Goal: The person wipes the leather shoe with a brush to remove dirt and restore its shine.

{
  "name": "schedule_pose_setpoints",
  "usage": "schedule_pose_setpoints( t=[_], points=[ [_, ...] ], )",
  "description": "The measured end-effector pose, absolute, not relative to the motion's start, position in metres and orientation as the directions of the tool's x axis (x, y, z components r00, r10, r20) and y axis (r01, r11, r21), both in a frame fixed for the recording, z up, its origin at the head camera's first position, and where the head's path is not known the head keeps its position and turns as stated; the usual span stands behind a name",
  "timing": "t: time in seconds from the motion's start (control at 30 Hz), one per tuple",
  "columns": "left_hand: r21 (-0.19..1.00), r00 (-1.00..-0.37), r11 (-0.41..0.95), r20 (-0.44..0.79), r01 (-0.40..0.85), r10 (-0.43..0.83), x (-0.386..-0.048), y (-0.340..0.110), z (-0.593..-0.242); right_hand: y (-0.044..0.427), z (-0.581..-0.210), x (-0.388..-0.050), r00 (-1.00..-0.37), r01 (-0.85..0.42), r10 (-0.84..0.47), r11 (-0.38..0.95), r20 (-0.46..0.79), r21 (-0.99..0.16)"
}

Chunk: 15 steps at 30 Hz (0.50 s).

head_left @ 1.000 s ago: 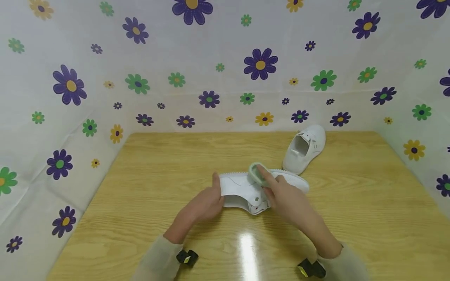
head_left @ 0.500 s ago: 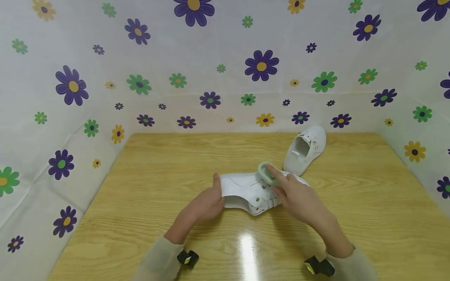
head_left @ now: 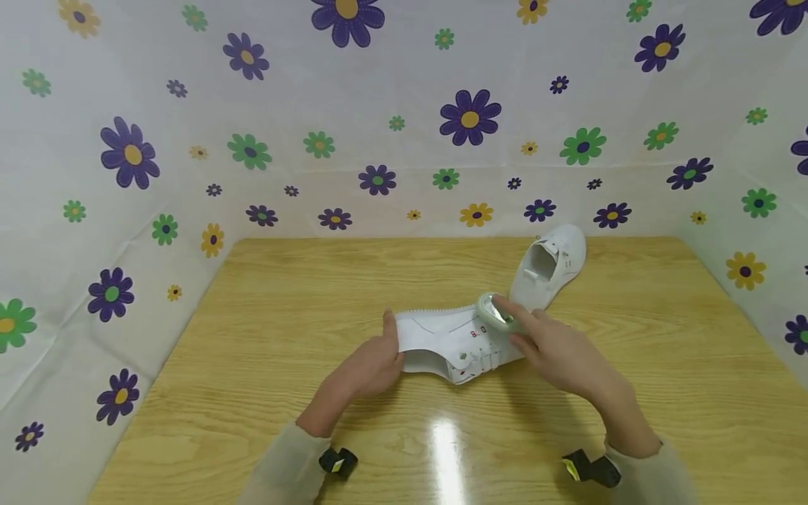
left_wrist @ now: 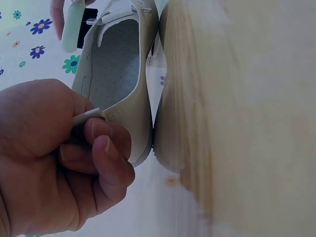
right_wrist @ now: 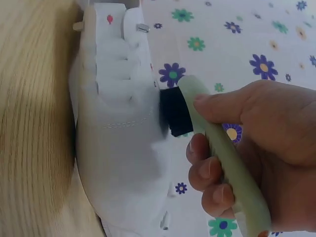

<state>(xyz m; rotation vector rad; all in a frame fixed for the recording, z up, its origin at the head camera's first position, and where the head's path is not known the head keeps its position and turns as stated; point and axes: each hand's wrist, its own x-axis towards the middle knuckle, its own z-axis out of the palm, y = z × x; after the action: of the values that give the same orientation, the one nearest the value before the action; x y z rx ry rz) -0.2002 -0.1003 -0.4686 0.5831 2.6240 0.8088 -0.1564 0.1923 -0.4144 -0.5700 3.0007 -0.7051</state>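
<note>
A white shoe (head_left: 435, 333) lies on its side on the table, its opening toward the person and its toe pointing right. My left hand (head_left: 372, 365) grips it at the heel; in the left wrist view the fingers (left_wrist: 106, 163) curl round the heel's rim. My right hand (head_left: 562, 351) holds a pale green brush (right_wrist: 224, 153) with dark bristles (right_wrist: 176, 112). Those bristles touch the side of the shoe's upper, in front of the small red marks. The right hand and brush hide part of the toe in the head view.
A second white shoe (head_left: 548, 263) stands upright on the wooden table (head_left: 303, 280), just behind the held shoe's toe. A white cloth with flowers (head_left: 404, 84) hangs along the back and sides.
My right hand has slid the brush to the right along the shoe's side toward the toe, uncovering the red marks. The left hand and the shoe have stayed nearly still.
</note>
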Motion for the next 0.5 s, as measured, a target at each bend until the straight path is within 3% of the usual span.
schedule_pose_setpoints(
  t=[0.3,0.5],
  points=[
    [0.581,-0.865,0.761,-0.185,0.287,0.467,-0.202,-0.101,-0.467,0.173,-0.419,-0.154,-0.885,-0.434,-0.464,0.782,0.048,-0.447],
    [0.593,-0.861,0.757,-0.199,0.276,0.469,-0.201,-0.100,-0.467,0.203,-0.418,-0.153,-0.943,-0.316,-0.326,0.827,0.060,-0.465]
  ],
)
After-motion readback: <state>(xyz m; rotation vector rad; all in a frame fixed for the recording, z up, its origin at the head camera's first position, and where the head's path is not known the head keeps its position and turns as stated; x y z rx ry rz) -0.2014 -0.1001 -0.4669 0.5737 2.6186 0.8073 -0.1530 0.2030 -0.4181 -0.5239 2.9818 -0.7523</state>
